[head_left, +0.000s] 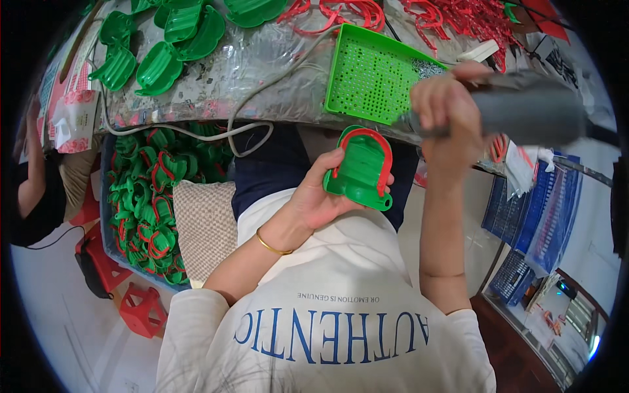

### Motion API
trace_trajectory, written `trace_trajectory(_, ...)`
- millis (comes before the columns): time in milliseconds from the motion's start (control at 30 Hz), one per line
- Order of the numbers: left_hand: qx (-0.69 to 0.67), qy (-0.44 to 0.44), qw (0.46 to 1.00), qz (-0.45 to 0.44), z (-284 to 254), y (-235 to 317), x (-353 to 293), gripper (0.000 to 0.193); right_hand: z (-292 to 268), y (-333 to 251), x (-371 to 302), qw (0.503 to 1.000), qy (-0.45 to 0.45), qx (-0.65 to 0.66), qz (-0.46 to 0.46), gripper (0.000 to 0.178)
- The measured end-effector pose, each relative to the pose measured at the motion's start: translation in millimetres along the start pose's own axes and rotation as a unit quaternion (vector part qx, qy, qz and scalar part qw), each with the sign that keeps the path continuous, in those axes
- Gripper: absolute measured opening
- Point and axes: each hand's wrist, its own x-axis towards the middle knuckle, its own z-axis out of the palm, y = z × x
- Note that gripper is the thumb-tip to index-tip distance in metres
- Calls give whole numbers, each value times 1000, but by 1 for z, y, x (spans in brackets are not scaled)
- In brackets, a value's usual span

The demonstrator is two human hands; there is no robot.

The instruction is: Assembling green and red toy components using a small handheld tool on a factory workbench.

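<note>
My left hand [321, 190] is closed round a green plastic shell [362, 164] with a small ring at its lower corner. A red U-shaped strip [384, 157] lies along the shell's edge. Raised to the right of it, my right hand [449, 108] grips a thick dark corded electric screwdriver [524, 108], smeared by motion. Its narrow end points left, apart from the shell, over the near right corner of a bright green perforated tray [333, 78]. Small metal screws [429, 68] lie at the tray's right end.
Loose green shells [160, 69] lie on the worn tabletop [275, 98], left; red strips [475, 29] are heaped far right. A grey cable [196, 137] hangs over the front edge. A blue bin [108, 216] of assembled pieces stands left, near a red stool [143, 311]. Another person's arm [31, 187] shows far left.
</note>
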Motion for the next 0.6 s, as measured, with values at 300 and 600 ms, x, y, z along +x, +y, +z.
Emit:
trace_trajectory(300, 16, 0, 1000, 16, -1, 4, 1, 61, -3, 49, 2, 991, 97, -94, 17, 16)
trace_trajectory(600, -7, 5, 1000, 9, -5, 3, 1, 61, -7, 63, -2, 991, 104, -84, 16, 14)
